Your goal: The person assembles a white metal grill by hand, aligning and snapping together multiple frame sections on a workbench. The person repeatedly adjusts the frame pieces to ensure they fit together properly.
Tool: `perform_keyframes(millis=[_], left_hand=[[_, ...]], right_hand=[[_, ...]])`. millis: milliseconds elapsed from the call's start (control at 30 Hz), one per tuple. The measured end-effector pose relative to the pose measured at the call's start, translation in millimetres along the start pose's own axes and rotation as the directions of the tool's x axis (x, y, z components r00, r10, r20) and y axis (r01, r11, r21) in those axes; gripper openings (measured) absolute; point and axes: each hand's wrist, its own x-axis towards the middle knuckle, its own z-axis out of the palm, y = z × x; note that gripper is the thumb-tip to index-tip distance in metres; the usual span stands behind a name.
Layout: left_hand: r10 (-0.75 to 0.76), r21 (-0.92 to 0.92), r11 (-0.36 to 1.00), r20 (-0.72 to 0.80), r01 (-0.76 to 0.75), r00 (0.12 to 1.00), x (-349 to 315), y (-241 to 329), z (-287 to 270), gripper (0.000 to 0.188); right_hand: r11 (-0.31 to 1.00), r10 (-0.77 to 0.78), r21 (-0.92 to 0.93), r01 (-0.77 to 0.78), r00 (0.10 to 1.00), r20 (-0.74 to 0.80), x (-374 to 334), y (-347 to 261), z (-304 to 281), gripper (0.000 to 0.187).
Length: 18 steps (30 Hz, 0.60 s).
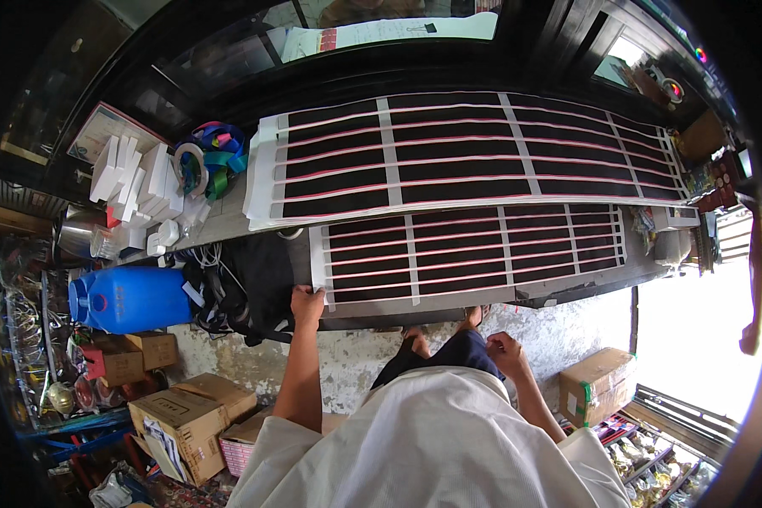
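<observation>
My left hand (307, 303) is closed on the near left corner of a long striped sheet (461, 254). This sheet lies flat on the lower grey bench and has black panels divided by white and red strips. Above it, on the raised table, rests a thick stack of larger sheets (457, 152) with the same pattern, its white edges showing at the left. Over my right thigh, apart from the sheets, is my right hand (506, 354) with its fingers curled in; whatever they may hold is hidden.
White boxes (135, 182) and coloured ribbon rolls (216, 161) sit left of the stack. A blue jerrycan (135, 298) and a black bag (258, 279) are lower left. Cardboard boxes (190, 423) stand at floor level; another carton (599, 385) is at right.
</observation>
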Motion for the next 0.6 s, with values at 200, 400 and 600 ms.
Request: perform_keyframes(millis=[200,400,600], left_hand=[[-0.097,-0.129,0.983,0.225,0.129,0.969,0.4,5.7,-9.5,0.021],[-0.08,-0.084,0.992,0.17,0.095,0.982,7.2,-5.7,-2.1,0.021],[0.009,0.066,0.998,0.225,-0.024,0.974,10.3,-5.6,-7.7,0.024]], right_hand=[[0.999,0.051,0.002,-0.051,0.998,-0.028,-4.4,11.4,-0.4,0.02],[0.986,0.167,0.015,-0.167,0.985,-0.029,-16.6,13.7,-6.9,0.024],[0.98,0.182,-0.072,-0.186,0.982,-0.06,-21.3,14.2,-7.1,0.027]])
